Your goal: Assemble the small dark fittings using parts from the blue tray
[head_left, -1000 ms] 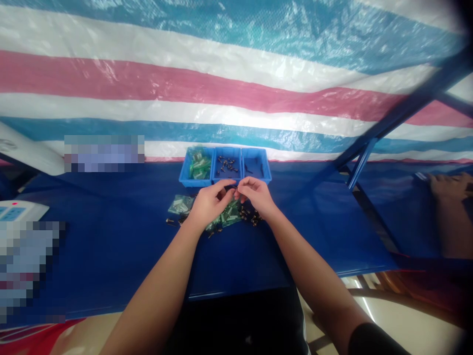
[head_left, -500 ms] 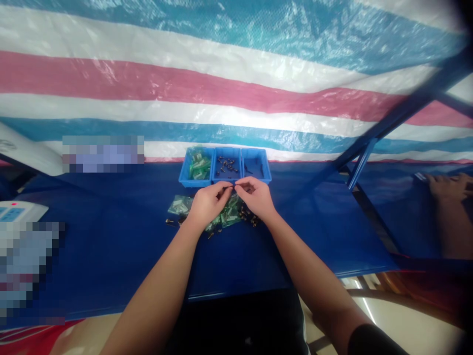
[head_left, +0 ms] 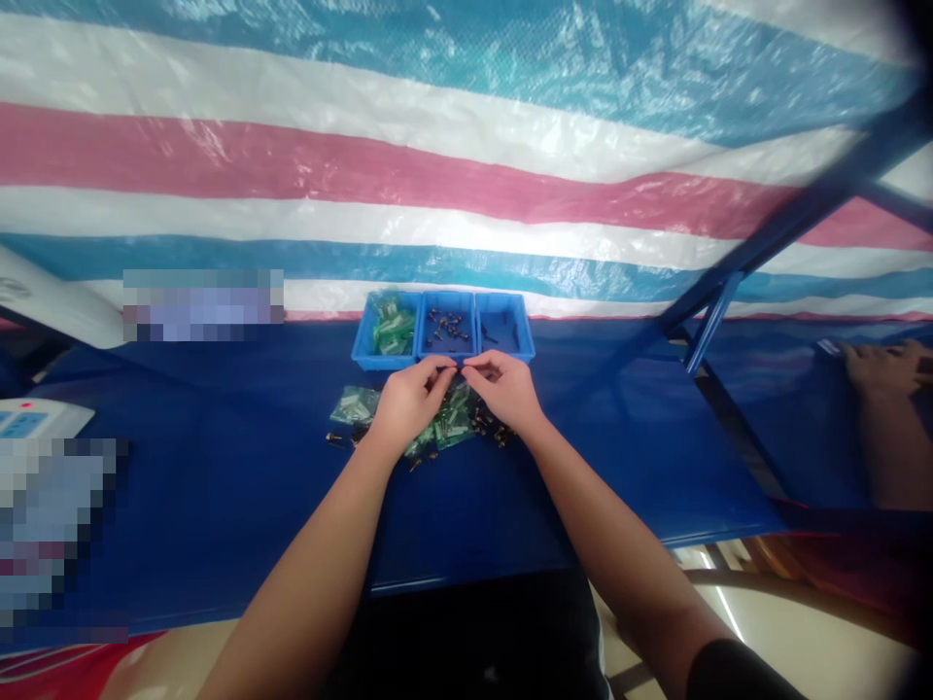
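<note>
Small part (head_left: 459,369), pinched between both hands' fingertips (head_left: 446,370)

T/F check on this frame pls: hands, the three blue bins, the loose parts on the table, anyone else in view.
1. The left hand and right hand meet with fingertips together just in front of the blue bins. True; whatever small piece they pinch is too small to make out.
2. The middle bin is full of green packets. False: the green packets are in the left bin; the middle one holds small dark parts.
3. Loose green packets and small dark parts lie on the blue table under the hands. True.
4. The right bin is heaped to the brim. False: it holds only a few pieces.
5. Another person's hand rests at the far right. True.
</note>
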Demonstrator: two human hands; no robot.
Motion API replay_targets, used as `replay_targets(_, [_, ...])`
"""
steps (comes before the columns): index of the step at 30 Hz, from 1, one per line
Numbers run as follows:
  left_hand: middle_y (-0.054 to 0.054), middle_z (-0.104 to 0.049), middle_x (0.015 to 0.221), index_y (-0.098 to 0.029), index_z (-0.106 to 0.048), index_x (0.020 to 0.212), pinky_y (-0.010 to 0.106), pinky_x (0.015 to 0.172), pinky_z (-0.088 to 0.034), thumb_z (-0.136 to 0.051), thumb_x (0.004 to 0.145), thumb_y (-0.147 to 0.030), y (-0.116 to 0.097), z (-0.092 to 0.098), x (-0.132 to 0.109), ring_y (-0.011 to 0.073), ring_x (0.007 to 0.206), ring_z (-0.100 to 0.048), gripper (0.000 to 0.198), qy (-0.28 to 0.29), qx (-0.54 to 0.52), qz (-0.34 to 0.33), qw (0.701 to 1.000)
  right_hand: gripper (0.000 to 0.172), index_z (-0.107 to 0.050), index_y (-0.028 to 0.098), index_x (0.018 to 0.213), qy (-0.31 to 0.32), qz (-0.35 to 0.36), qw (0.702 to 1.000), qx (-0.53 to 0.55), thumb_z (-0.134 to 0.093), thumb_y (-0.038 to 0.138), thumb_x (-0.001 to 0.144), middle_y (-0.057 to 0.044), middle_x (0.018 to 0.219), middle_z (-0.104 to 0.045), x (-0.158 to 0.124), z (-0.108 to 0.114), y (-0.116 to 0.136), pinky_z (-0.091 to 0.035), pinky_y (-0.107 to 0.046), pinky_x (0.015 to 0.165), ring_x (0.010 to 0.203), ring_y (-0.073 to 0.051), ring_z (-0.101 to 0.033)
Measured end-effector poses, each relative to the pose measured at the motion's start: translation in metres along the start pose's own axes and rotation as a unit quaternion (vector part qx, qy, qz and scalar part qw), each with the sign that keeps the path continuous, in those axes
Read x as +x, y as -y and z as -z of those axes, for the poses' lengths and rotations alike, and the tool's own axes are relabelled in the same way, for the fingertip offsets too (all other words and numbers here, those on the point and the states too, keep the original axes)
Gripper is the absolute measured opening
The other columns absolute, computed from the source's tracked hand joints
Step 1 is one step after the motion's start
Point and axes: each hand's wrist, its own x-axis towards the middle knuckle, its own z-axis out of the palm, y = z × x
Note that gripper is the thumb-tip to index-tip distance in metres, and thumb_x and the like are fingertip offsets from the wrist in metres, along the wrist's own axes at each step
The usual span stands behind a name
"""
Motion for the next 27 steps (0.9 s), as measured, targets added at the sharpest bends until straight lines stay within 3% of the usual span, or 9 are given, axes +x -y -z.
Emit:
replay_targets(8, [0.001, -0.071, 0.078, -0.022, -0.071, 0.106, 0.024, 0.062, -0.043, -0.05, 0.099, -0.045, 0.0001, 0.0001, 0.0009, 0.0136, 0.063, -0.061, 0.032, 0.008, -0.006, 0.009, 1.0, 0.019, -0.072, 0.02, 0.096, -0.005, 0.02, 1.0, 0.005, -0.068, 0.031, 0.082, -0.005, 0.093, -0.076, 0.0, -0.0017, -0.0004, -0.057, -0.03, 0.075, 0.083, -0.018, -0.071])
replay_targets(14, [-0.001, -0.064, 0.069, -0.022, -0.069, 0.114, 0.023, 0.061, -0.044, -0.053, 0.098, -0.044, -0.002, 0.0004, 0.0001, 0.0123, 0.059, -0.056, 0.032, -0.008, -0.022, 0.001, 1.0, 0.023, -0.072, 0.02, 0.096, 0.008, -0.013, 0.998, 0.064, -0.071, 0.037, 0.081, -0.005, 0.088, -0.076, 0.0033, 0.0019, -0.0029, -0.058, -0.032, 0.075, 0.076, -0.018, -0.071])
replay_targets(27, [-0.002, -0.063, 0.069, -0.022, -0.067, 0.108, 0.023, 0.058, -0.041, -0.051, 0.099, -0.044, -0.0039, 0.002, -0.0008, 0.0122, 0.057, -0.057, 0.03, 0.005, -0.015, 0.008, 1.0, 0.02, -0.072, 0.02, 0.096, 0.008, 0.01, 0.999, 0.048, -0.07, 0.033, 0.08, -0.004, 0.09, -0.075, 0.0024, 0.0023, 0.0018, -0.057, -0.031, 0.076, 0.079, -0.016, -0.069])
